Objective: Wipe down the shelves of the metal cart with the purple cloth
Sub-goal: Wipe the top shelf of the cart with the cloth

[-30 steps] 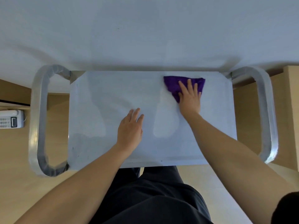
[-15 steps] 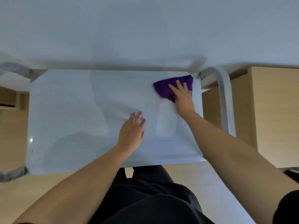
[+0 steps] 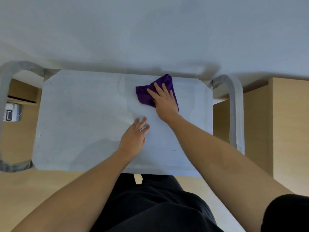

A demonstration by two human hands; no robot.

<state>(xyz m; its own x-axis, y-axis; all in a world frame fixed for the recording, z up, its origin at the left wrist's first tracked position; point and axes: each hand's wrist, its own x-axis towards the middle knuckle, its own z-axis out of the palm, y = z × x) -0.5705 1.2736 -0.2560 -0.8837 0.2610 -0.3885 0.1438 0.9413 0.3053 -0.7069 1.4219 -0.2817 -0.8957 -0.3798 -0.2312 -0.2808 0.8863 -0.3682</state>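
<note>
The purple cloth (image 3: 154, 93) lies crumpled on the top shelf (image 3: 87, 114) of the metal cart, toward the far edge and right of the middle. The right hand (image 3: 164, 101) presses flat on it, palm down, its fingers (image 3: 158, 90) stretched out and slightly apart over the fabric, not curled around it. Part of the cloth shows beyond the fingertips and along both sides of the hand.

The left hand (image 3: 134, 139) rests palm down on the bare shelf, nearer the person and just left of the right wrist, apart from the cloth. Its fingers (image 3: 142, 122) are extended and loosely spread, gripping nothing; they look a little blurred.

Rounded metal handles stand at both ends of the cart, one on the left (image 3: 6, 84) and one on the right (image 3: 235, 106). The cart stands against a pale wall (image 3: 150, 30) on a light wooden floor (image 3: 33, 185). A small white device (image 3: 10, 112) sits on the floor beyond the left handle. A light wooden cabinet (image 3: 291, 123) stands to the right of the cart. Dark trousers (image 3: 158, 203) fill the bottom of the view.
</note>
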